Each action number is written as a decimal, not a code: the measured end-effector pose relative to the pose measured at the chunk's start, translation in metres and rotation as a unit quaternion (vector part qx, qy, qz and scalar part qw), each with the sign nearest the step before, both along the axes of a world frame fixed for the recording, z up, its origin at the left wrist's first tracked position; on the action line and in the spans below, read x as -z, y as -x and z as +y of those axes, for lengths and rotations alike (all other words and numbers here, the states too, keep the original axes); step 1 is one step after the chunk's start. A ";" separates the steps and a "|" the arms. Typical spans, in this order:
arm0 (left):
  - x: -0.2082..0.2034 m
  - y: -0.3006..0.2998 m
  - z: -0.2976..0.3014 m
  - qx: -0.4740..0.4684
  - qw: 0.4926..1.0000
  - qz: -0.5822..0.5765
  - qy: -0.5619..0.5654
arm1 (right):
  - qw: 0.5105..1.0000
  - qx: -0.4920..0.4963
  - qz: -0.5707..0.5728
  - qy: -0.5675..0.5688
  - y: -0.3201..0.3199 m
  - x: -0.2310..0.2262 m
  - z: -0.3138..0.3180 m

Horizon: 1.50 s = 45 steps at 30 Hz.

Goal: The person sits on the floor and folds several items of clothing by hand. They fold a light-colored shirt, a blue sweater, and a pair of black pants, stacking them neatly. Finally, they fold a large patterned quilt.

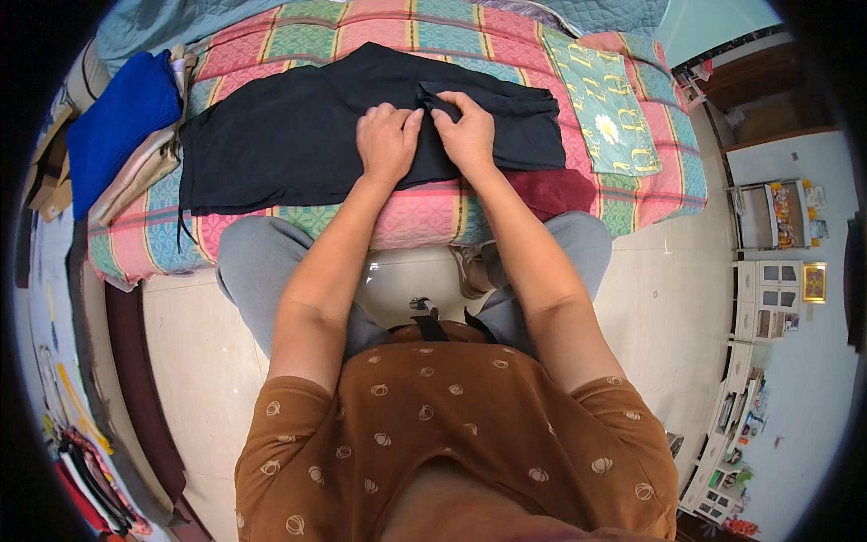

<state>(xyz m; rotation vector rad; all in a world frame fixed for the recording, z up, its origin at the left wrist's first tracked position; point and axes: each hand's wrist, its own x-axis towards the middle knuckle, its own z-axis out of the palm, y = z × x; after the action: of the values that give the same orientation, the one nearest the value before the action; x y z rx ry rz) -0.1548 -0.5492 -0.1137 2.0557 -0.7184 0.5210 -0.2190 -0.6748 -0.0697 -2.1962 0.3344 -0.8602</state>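
Black trousers (271, 135) lie spread across the bed in front of me, a thin cord hanging from their near left corner. Close to the middle of the cloth, my left hand (388, 144) has its fingers curled and pressed together on the fabric. Just beside it, my right hand (467, 134) pinches a raised edge of the same trousers between thumb and fingers. The right part of the cloth lies doubled over. What sits under the curled left fingers is partly hidden.
The bed has a checked pink and green cover (415, 221). At left lie a folded blue cloth (126, 113) and beige cloths (140, 181). A dark red cloth (553, 191) peeks out near my right knee. A green patterned cloth (610, 113) lies at right.
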 end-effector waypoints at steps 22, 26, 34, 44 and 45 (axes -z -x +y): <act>0.005 -0.042 0.010 0.188 0.805 0.473 0.307 | 0.934 0.043 0.194 0.296 0.050 0.011 -0.141; 0.003 -0.038 0.000 0.181 0.816 0.462 0.295 | 0.912 0.094 0.180 0.357 0.039 0.050 -0.150; 0.006 -0.040 0.009 0.171 0.800 0.477 0.321 | 0.921 0.065 0.203 0.325 0.036 0.026 -0.133; -0.004 -0.031 0.009 0.040 0.904 0.311 0.292 | 0.936 -0.020 0.100 0.338 0.023 0.028 -0.101; -0.010 -0.027 0.007 -0.057 0.955 0.201 0.211 | 0.940 -0.014 0.089 0.329 0.024 0.026 -0.103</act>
<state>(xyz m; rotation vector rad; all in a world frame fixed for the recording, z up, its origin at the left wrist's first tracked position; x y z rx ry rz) -0.1282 -0.5418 -0.1040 1.7259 -0.2218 0.2717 -0.2431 -0.7782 -0.0962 -2.9029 0.1013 -0.8379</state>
